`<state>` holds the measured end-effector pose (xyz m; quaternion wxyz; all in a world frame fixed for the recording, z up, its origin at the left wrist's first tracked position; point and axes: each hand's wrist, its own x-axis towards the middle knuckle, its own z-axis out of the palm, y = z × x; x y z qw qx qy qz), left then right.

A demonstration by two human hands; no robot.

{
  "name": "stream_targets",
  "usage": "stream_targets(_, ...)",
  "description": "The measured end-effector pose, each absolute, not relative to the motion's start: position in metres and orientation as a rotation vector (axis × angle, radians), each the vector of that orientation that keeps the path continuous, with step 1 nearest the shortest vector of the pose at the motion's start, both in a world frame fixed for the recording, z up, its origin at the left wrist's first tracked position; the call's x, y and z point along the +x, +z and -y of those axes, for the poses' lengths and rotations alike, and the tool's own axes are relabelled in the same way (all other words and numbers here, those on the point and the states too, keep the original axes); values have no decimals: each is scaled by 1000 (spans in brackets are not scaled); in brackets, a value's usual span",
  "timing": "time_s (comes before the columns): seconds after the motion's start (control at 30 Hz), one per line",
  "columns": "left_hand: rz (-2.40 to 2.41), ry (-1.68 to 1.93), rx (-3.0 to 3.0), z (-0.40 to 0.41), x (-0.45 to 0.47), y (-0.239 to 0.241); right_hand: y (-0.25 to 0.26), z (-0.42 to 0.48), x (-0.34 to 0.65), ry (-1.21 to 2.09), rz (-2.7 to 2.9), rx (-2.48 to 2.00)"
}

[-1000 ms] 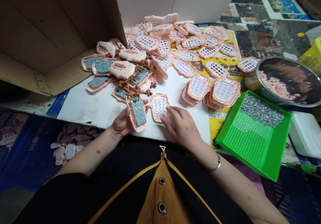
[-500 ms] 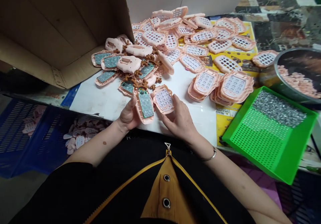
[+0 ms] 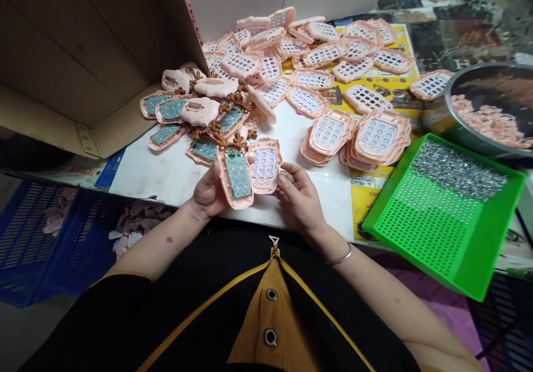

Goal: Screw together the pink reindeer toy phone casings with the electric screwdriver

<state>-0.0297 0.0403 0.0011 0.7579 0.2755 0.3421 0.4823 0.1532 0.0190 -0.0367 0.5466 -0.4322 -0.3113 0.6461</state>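
From where I stand, the left hand has its fingers wrapped around a pink shell with a green circuit board, the thumb along its near side and a fingertip showing past the far edge; the fingers of the right hand are drawn together, pinching the right edge of a keypad shell, its pale key pad facing up; the two halves sit side by side, their edges meeting, above the front of the white work surface; a brown antler-shaped piece tops the board half; on the right wrist there is a silver bangle; just beyond the left hand lies a jumbled heap of pink shells, some turned up to show boards, some face down; further back spreads a large pile of keypad fronts; to the right, two short stacks of keypad shells stand close together; past them come a green perforated tray with small silvery pieces at its far end, and a metal bowl of small pink parts; at the left looms an open cardboard box, and lower down a blue crate holds more pink shells
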Motion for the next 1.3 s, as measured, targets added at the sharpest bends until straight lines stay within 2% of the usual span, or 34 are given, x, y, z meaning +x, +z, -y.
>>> stream_targets(0.13,-755,1019,652,-37,-28,11,-29,-18,153,1744,571,-890)
stream_targets(0.47,-718,829,797,-24,-19,24,-25,-4,156,1966,732,-733)
stream_targets(0.7,-681,991,949,-11,-30,44,-29,-3,157,1916,601,-728)
stream_targets(0.87,-592,797,944,-4,-24,48,-29,-2,155,1854,589,-805)
stream_targets(1.13,-602,829,951,-8,-21,44,-32,1,157,1848,656,-805)
stream_targets(1.3,-970,937,960,-17,-28,41,-34,0,153,1876,626,-790)
